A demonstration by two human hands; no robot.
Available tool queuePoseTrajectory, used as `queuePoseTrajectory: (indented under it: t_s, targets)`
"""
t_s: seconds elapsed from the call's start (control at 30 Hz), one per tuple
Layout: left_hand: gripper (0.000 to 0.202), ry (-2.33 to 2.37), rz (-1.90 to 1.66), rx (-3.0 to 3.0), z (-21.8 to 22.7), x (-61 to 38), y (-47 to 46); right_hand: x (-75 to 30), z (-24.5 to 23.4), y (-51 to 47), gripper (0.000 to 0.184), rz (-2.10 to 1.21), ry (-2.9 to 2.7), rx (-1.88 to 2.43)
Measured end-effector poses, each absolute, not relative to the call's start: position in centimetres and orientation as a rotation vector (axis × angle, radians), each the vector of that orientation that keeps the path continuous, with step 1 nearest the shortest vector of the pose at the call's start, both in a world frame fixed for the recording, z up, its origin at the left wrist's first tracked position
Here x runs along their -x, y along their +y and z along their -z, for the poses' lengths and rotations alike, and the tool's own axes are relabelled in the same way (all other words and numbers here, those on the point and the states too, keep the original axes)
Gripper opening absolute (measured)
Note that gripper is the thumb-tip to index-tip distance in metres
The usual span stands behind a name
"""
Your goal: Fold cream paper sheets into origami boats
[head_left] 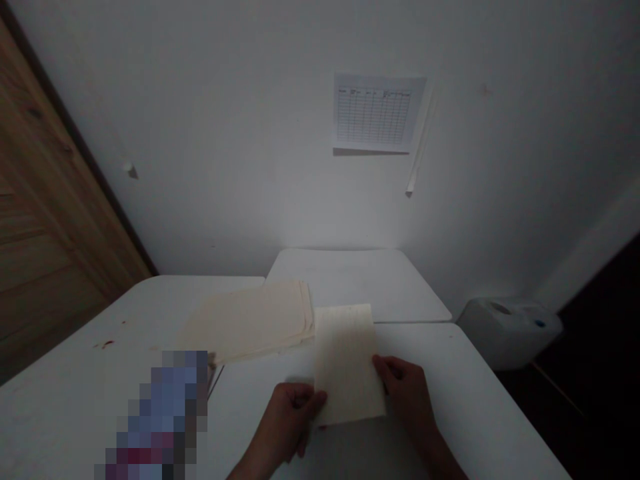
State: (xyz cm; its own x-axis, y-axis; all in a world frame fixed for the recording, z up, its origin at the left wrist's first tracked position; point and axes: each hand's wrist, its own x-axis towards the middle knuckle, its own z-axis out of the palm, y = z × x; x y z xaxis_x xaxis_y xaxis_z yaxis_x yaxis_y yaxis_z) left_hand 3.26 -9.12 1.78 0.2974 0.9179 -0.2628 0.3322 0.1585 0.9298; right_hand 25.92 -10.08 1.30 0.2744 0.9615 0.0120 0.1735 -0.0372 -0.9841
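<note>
A cream-coloured rectangular sheet (pixel 347 363), like paper or thin card, is held up above the white table by both hands. My left hand (pixel 293 413) pinches its lower left edge, thumb on the near face and fingers behind. At the right edge, a little higher, my right hand (pixel 403 387) grips the sheet between thumb and fingers. Just left of the held sheet lies a small stack of larger cream sheets (pixel 255 317) with rounded corners. A small dark spot shows below the sheet's lower left corner; I cannot make out what it is.
A blurred-out blue and red object (pixel 160 413) sits at the lower left. White tabletops (pixel 360 280) meet the wall, where a printed table (pixel 375 113) hangs. A white plastic container (pixel 510 333) stands right of the table. A wooden door (pixel 55 167) is at left.
</note>
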Motion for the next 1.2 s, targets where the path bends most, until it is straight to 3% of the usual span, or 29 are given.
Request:
queuePoseTrajectory:
  t_s: [0.63,1.2]
  targets:
    - [0.071,1.265,-0.675,-1.379,-1.3,-2.9,-8.9,-25.9,-1.1,-9.8,0.052,-1.063,-1.108,1.441]
    - [0.070,1.236,-0.661,-1.343,-0.6,-2.9,-8.7,-25.5,-1.7,-10.1,0.051,-0.994,-1.139,1.487]
